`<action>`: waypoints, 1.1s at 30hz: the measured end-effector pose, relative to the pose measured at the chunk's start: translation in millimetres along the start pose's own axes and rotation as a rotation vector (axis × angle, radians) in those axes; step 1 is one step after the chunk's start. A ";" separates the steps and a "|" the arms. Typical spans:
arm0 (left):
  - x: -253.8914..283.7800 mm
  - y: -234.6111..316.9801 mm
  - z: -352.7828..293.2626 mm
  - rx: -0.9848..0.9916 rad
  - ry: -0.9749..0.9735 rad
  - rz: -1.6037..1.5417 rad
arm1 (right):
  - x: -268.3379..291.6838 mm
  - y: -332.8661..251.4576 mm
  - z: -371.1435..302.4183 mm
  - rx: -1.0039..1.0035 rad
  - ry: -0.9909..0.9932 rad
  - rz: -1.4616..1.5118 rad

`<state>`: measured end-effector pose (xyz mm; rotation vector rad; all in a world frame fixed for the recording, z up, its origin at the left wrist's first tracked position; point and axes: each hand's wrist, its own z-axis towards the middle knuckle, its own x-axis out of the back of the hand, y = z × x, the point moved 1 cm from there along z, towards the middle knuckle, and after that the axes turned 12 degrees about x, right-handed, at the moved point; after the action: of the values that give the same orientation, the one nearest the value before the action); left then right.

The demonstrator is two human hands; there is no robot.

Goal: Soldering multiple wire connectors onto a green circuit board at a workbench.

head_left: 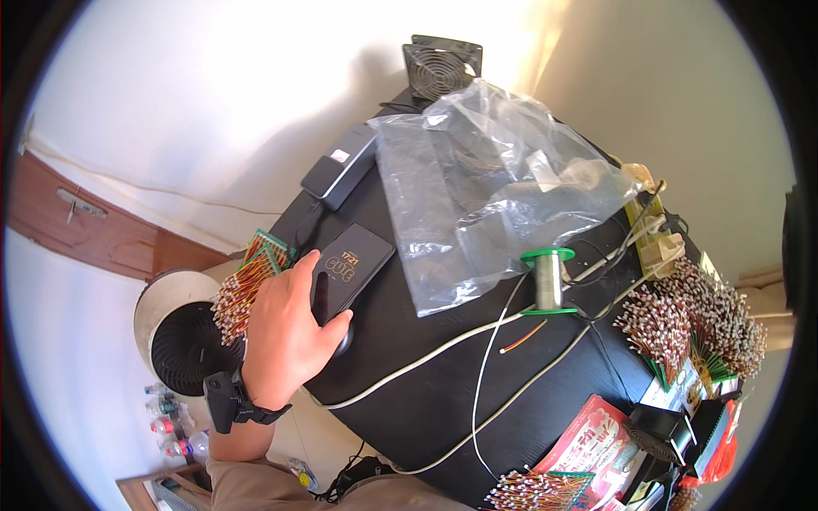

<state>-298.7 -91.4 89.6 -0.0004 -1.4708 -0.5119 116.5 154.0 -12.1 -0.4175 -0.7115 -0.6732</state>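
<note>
The left hand (285, 332) clasps, fingers wrapped round its near end, a flat black glass-faced smartphone (349, 268) (rigid, slick, breakable, likely light) at the black table's (426, 400) left edge; hold its long edges.

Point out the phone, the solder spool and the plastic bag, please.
phone (356, 260): head view, middle of its dark screen.
solder spool (549, 281): head view, wound wire between the green flanges.
plastic bag (477, 179): head view, centre of the clear film.
</note>
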 end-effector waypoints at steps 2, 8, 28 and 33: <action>-7.4 4.5 2.5 -0.004 -0.004 -0.007 | 0.0 2.1 0.0 -0.009 -0.001 -0.005; -13.5 28.6 12.1 -0.023 -0.115 0.196 | -0.4 2.9 -6.6 -0.051 0.002 -0.039; -25.3 172.6 212.1 -0.833 -0.077 -0.055 | -12.7 8.5 3.0 -0.013 -0.019 -0.018; 3.7 198.1 211.6 -0.842 -0.045 0.015 | -16.0 3.0 4.0 0.031 -0.024 0.002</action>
<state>-433.3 149.3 179.1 -0.6875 -1.2019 -1.0888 107.7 165.1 -21.1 -0.3988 -0.7433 -0.6554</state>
